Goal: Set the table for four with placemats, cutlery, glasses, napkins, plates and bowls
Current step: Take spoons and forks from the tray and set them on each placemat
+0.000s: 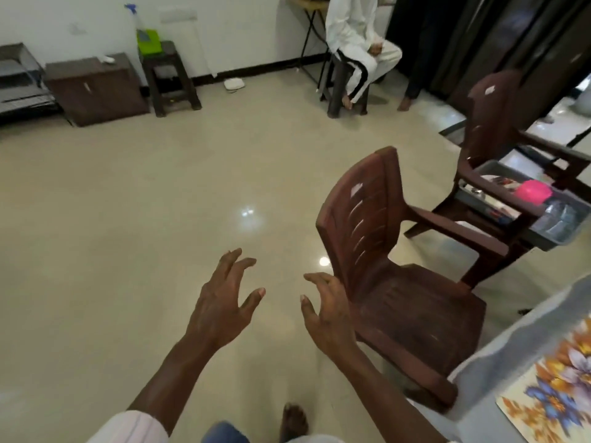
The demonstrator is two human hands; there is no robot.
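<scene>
My left hand (224,302) and my right hand (326,311) are raised over the floor, fingers spread and holding nothing. A floral placemat (553,388) lies on the grey-clothed table (499,356) at the lower right corner. On the seat of the far brown chair (489,123) rests a grey tray (543,235) holding a pink cup (532,190), clear glasses (559,215) and other blurred tableware. My right hand is just left of the near brown chair (393,282), which stands beside the table.
A person in white sits on a stool (345,87) at the back. A low wooden cabinet (96,87) and a dark stool (169,78) with a green box stand along the far wall. Beige tiled floor (144,235) spreads wide on the left. My bare foot (292,422) shows below.
</scene>
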